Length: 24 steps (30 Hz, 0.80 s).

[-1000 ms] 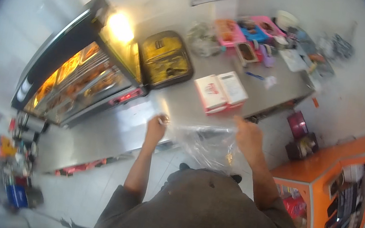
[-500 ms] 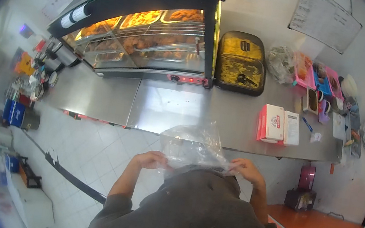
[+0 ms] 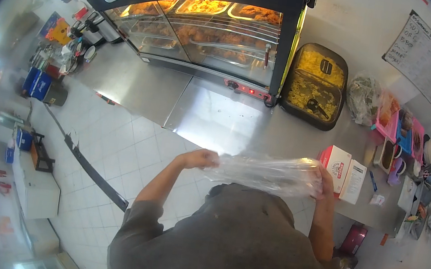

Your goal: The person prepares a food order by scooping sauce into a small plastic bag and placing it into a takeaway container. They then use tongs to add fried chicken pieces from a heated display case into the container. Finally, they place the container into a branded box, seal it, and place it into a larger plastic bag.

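A clear plastic bag (image 3: 268,170) is stretched sideways between my hands, in front of my chest and near the front edge of the steel counter (image 3: 218,114). My left hand (image 3: 201,159) grips its left end with curled fingers. At the other end my right hand (image 3: 323,184) is closed on the bag, its fingers partly hidden by the plastic. Nothing can be made out inside the bag. Just past my right hand stands a red and white box (image 3: 334,165), with a white box (image 3: 353,181) against its side.
A heated display case (image 3: 206,45) with trays of fried food stands on the counter. Right of it sits a black two-part tray (image 3: 316,82) of yellow food. Pink and blue baskets (image 3: 387,125), a purple cup (image 3: 396,171) and a blue pen (image 3: 373,181) are farther right.
The bag has gone from hanging loosely to being drawn out wide and flat. Both hands have moved up, the right one also outward. My view has turned, so the counter appears tilted.
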Each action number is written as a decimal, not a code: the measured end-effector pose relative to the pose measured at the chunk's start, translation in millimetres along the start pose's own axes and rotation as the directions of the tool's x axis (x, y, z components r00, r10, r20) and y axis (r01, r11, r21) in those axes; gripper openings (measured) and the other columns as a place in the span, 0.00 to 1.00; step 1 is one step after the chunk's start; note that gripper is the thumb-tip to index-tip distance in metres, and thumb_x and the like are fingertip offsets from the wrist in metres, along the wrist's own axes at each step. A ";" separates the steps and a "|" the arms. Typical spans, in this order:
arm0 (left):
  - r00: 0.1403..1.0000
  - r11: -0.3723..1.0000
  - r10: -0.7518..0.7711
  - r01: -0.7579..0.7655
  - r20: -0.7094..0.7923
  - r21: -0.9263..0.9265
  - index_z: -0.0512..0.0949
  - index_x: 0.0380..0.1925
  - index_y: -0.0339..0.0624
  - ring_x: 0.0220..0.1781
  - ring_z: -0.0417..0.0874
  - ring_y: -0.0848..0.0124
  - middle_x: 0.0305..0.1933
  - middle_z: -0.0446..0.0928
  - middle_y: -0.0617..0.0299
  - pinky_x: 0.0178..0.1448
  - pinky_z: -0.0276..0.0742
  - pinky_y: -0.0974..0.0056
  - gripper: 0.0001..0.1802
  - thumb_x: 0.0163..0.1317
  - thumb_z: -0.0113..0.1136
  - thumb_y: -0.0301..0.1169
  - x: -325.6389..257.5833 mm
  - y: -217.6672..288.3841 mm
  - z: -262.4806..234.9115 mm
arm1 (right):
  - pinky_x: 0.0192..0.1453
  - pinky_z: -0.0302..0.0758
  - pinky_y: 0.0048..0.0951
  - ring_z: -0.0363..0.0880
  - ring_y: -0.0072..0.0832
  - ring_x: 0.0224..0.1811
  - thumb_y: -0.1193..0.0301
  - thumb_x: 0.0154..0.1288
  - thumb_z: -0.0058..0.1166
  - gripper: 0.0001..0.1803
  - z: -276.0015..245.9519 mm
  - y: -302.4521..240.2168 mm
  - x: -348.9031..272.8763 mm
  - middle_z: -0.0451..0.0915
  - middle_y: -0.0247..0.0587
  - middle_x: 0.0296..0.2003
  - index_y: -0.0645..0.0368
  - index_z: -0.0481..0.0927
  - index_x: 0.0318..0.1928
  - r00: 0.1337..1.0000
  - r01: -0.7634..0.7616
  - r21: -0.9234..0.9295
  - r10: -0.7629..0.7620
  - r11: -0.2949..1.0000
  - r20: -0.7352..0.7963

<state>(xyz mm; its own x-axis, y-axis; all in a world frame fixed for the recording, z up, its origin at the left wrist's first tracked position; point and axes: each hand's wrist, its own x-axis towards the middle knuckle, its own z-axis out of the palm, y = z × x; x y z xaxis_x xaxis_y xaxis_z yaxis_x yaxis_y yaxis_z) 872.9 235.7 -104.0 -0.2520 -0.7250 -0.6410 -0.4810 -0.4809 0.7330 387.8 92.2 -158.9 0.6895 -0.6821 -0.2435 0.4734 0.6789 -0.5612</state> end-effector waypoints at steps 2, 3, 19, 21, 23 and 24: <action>0.962 0.615 0.053 -0.241 -0.266 -0.751 0.77 0.45 0.38 0.45 0.78 0.70 0.41 0.78 0.57 0.46 0.78 0.63 0.10 0.67 0.54 0.29 12.3 13.0 -4.6 | 0.45 0.82 0.35 0.82 0.31 0.40 0.58 0.71 0.52 0.21 -14.7 -4.3 8.0 0.82 0.42 0.43 0.63 0.78 0.53 0.987 -0.144 -0.249 0.155 0.958 0.028; 0.918 0.209 -0.012 -0.384 -0.395 -0.899 0.77 0.44 0.36 0.44 0.78 0.71 0.40 0.78 0.57 0.45 0.78 0.63 0.10 0.68 0.54 0.30 14.7 16.8 -4.7 | 0.44 0.82 0.35 0.82 0.30 0.40 0.60 0.71 0.52 0.21 -19.9 -11.3 10.6 0.82 0.42 0.43 0.64 0.77 0.53 0.973 -0.198 -0.376 0.228 0.905 0.036; 0.808 0.793 -0.248 -0.147 -0.535 -0.591 0.82 0.51 0.44 0.24 0.72 0.77 0.26 0.73 0.70 0.27 0.70 0.69 0.20 0.68 0.58 0.45 86.6 23.9 2.2 | 0.45 0.76 0.37 0.80 0.39 0.41 0.70 0.58 0.62 0.14 -26.9 40.7 147.5 0.81 0.42 0.35 0.62 0.80 0.43 0.452 -0.280 -0.936 -0.889 -0.214 0.068; 0.786 0.800 -0.268 -0.141 -0.558 -0.583 0.82 0.51 0.43 0.19 0.67 0.78 0.21 0.67 0.72 0.21 0.65 0.68 0.23 0.68 0.58 0.48 104.1 19.0 9.0 | 0.52 0.75 0.42 0.78 0.48 0.48 0.73 0.56 0.58 0.14 73.7 30.4 140.5 0.80 0.51 0.41 0.61 0.79 0.44 0.494 -0.108 -0.895 -0.805 -0.433 0.330; 0.817 0.795 -0.264 -0.117 -0.512 -0.595 0.82 0.51 0.42 0.19 0.68 0.78 0.22 0.67 0.70 0.21 0.65 0.68 0.24 0.68 0.58 0.49 119.7 18.4 6.8 | 0.61 0.71 0.43 0.75 0.48 0.55 0.75 0.52 0.57 0.19 6.0 83.3 157.0 0.78 0.52 0.46 0.60 0.78 0.48 0.786 0.271 -0.782 -0.340 -0.561 0.516; 0.829 0.823 -0.291 -0.038 -0.477 -0.567 0.82 0.50 0.40 0.24 0.72 0.75 0.23 0.70 0.66 0.28 0.71 0.66 0.24 0.68 0.58 0.49 117.5 31.8 1.8 | 0.65 0.66 0.50 0.71 0.49 0.60 0.72 0.50 0.62 0.27 -29.5 112.5 173.6 0.76 0.52 0.52 0.56 0.76 0.54 0.886 0.229 -0.877 -0.283 -0.422 0.367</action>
<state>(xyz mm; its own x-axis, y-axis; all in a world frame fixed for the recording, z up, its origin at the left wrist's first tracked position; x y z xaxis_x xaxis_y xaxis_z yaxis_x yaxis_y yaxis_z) 826.4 136.1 -156.4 0.3318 -0.6967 -0.6360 0.0892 -0.6480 0.7564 544.5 42.1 -287.7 0.6783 -0.6969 0.2329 -0.5229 -0.6805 -0.5132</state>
